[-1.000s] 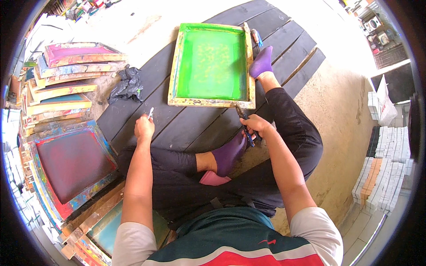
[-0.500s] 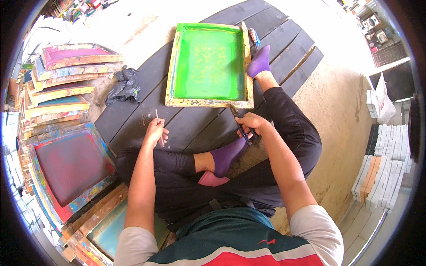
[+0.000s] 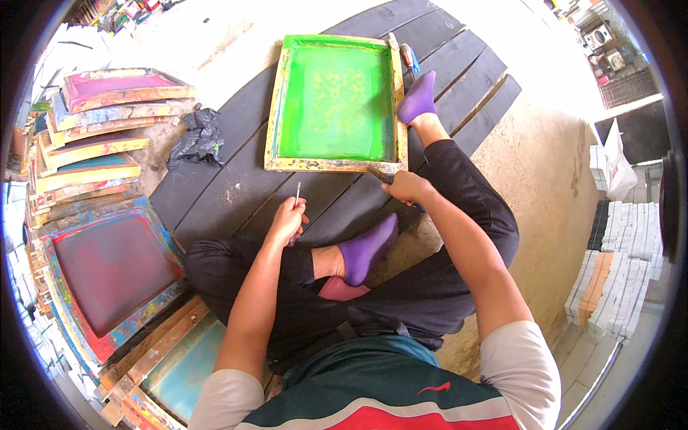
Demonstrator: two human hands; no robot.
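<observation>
A wooden-framed printing screen with bright green mesh and a mottled yellowish patch lies flat on black planks. My left hand is closed around a slim screwdriver, its thin shaft pointing up and away from me. Just in front of the screen's near right corner, my right hand grips dark pliers. Their head lies at the frame's near edge; I cannot tell if it touches. Most of their handles are hidden by the hand.
Paint-stained screens are stacked at the left, with a dark red one nearer. A crumpled black plastic bag lies beside the planks. Another tool rests by the screen's far right corner. My purple-socked feet flank the work; white stacks stand right.
My left hand has moved right and slightly nearer the screen with the screwdriver. The pliers in my right hand have turned, their head now lying along the frame's near edge.
</observation>
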